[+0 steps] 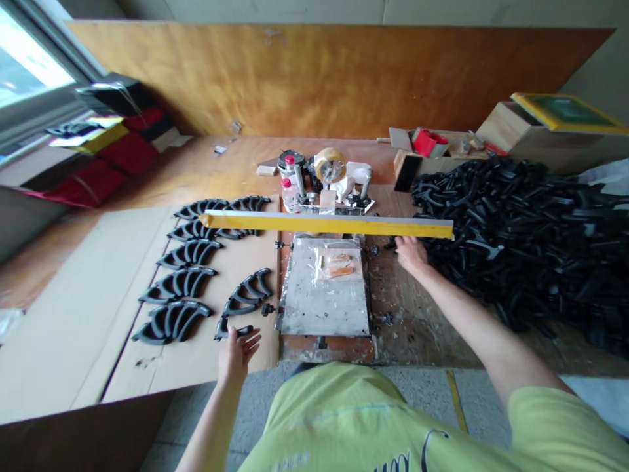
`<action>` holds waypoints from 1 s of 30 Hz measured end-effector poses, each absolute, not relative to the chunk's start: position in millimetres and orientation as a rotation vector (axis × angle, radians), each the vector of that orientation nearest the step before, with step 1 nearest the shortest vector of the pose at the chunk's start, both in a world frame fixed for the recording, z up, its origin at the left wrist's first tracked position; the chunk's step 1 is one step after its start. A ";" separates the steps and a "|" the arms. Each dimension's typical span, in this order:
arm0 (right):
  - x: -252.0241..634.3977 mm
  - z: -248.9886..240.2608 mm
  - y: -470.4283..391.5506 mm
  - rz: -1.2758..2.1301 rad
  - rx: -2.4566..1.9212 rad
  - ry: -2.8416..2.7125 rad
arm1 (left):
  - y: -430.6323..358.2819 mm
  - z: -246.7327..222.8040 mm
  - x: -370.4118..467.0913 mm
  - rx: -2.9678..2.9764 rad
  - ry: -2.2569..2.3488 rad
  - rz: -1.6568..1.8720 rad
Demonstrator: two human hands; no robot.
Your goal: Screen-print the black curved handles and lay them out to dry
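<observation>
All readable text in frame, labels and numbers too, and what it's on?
No full word is readable.
Green shirt: dark script, cut off by the bottom edge; pale print, too blurred.
Red-capped bottles: any label too small to read.
Black parts: no legible marking.

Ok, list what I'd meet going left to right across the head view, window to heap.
Window, nearest-left fan of black parts, left hand, metal plate, right hand, heap of black parts.
</observation>
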State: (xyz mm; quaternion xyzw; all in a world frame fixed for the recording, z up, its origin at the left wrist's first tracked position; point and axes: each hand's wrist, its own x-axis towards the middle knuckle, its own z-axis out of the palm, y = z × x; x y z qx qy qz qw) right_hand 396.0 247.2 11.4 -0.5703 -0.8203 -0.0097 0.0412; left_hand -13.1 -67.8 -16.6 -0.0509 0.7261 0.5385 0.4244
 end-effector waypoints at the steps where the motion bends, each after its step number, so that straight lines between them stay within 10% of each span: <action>1: 416.2 8.6 264.1 -0.079 -1.923 -2.440 | -73.6 -25.6 -22.2 -0.158 1.881 1.299; 10: 439.8 1.7 280.1 -0.009 -2.100 -2.305 | -48.3 -67.8 -53.7 -0.168 2.048 1.150; 19: 310.0 0.8 206.2 0.326 -0.935 -2.490 | -51.0 -73.3 -57.2 -0.139 2.141 1.158; 30: 253.8 12.7 185.1 0.077 -0.780 -2.665 | -50.1 -67.0 -61.0 -0.149 2.103 1.181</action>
